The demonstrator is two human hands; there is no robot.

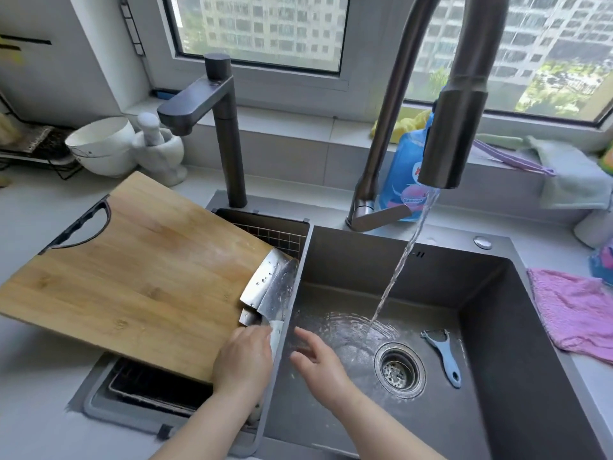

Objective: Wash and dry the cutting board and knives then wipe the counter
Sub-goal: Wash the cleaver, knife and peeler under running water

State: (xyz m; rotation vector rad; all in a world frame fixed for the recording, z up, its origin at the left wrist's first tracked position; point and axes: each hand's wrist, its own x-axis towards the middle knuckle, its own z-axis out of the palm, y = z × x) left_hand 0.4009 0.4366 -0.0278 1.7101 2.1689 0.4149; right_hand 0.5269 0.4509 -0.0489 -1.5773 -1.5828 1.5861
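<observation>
Washing is seemingly just starting: left hand [243, 356] is gripping two cleavers [270, 288] on the bamboo cutting board [132, 277]; right hand [315, 360] is hovering spread over the sink [358, 260]. Drying, wiping remaining.

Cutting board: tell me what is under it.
The board bridges the left basin: a mesh basket shows past its far edge, a dark tray at its near edge. The board covers everything between.

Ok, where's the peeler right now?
In the head view, the blue peeler lies flat on the bottom of the sink, just right of the drain.
</observation>
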